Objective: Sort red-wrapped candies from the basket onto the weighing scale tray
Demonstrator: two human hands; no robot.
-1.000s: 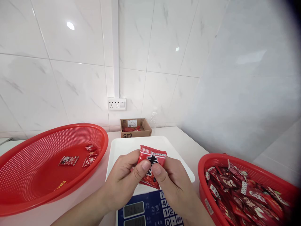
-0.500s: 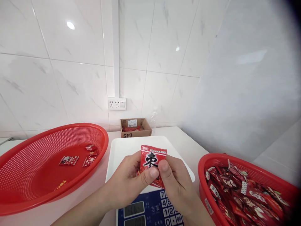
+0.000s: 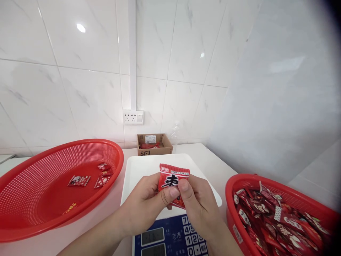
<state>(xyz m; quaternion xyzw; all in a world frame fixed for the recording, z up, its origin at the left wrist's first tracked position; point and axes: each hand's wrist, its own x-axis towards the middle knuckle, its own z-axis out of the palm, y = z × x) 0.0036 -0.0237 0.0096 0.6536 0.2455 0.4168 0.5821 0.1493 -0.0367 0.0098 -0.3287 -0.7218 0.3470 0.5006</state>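
A small red snack packet (image 3: 172, 174) with a large black character on a white-edged print is held between both hands. My left hand (image 3: 147, 202) grips it from the left, its thumb pressed on the front. From the right, my right hand (image 3: 198, 199) pinches the same packet, thumb also on the front. The fingers behind it are mostly hidden. Both hands are over a weighing scale (image 3: 162, 227) with a white tray (image 3: 144, 165) and a blue keypad and display panel, partly covered by the hands.
At left, a red perforated basket (image 3: 61, 151) holds several loose packets (image 3: 79, 180). Another red basket (image 3: 234, 188) at right is heaped with wrapped packets (image 3: 287, 220). Behind the scale stand a small cardboard box (image 3: 157, 151) and a clear plastic bottle (image 3: 174, 131) against the tiled wall.
The packet's upper part has tilted slightly and its top edge is bent over somewhat between the thumbs. Both hands stay on it in nearly the same place.
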